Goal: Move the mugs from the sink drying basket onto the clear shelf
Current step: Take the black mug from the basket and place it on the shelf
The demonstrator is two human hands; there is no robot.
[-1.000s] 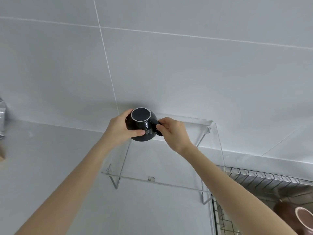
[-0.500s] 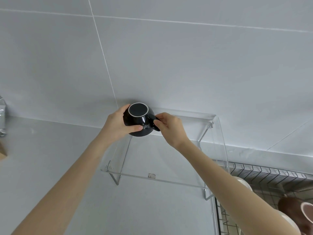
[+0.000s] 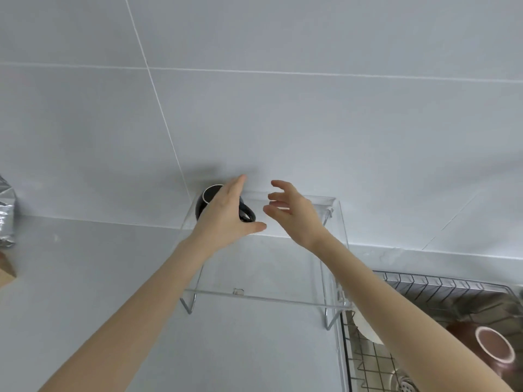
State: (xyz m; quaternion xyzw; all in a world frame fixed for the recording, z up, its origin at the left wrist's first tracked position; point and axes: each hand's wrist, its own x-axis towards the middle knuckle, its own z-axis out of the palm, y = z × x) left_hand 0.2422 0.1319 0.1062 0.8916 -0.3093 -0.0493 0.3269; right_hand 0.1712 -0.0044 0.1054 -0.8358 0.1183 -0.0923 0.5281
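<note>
1. Black mug point(image 3: 209, 200) sits upside down at the back left corner of the clear shelf point(image 3: 263, 264), right up against the tiled wall point(image 3: 283, 123), its pale-ringed base facing up and its handle pointing toward the right.
2. Left hand point(image 3: 226, 215) is in front of the mug, fingers straight and held together, thumb stuck out to the right, nothing in the grasp. It covers much of the mug from here, so whether the palm brushes it I cannot tell.
3. Right hand point(image 3: 294, 212) hangs over the shelf's back edge, a little right of the mug's handle, fingers loosely curled and spread, clasping nothing and clear of the mug.
4. The shelf stands on the grey countertop point(image 3: 99, 278) on thin legs; a tiny tag sits at the middle of its front edge, too small to read.
5. Down in the bottom right, the wire drying basket point(image 3: 424, 284) rests in the sink, just beside the shelf's right side.
6. In that basket a brown mug point(image 3: 486, 349) lies tilted, its pale-ringed base showing, near the basket's right side.
7. Something white point(image 3: 365, 329) peeks out near the basket's left edge behind the right forearm; mostly hidden.
8. At the counter's far left edge, a crinkled silver foil bag point(image 3: 5, 213), no print legible.
</note>
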